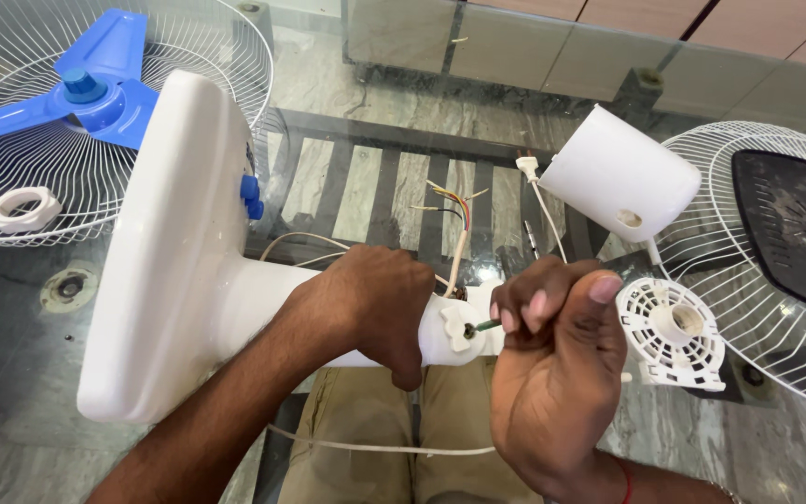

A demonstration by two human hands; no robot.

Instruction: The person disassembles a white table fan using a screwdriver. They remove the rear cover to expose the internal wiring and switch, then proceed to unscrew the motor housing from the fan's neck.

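Both hands work at the neck of a white fan stand (pixel 174 280) lying on its side across the glass counter (pixel 39 439). Left hand (pixel 375 303) reaches in from lower left, forearm angled up, palm down and fingers curled over the stand's tube, clamped around it just behind the end. Right hand (pixel 557 373) comes up from the lower right, wrist bent, knuckles toward the camera, fingers closed in a fist around a screwdriver (pixel 485 325) whose thin shaft points left into a white knob (pixel 456 332) at the tube's end. The two hands sit just beside each other, not touching. Loose coloured wires (pixel 454 201) rise behind the tube. Beside the right hand lie a white motor cover (pixel 619 175), a round slotted white part (pixel 672 329) and a wire grille (pixel 767 308). At far left another grille (pixel 188 56) holds a blue blade (pixel 76 93) and a white ring (pixel 25 207).
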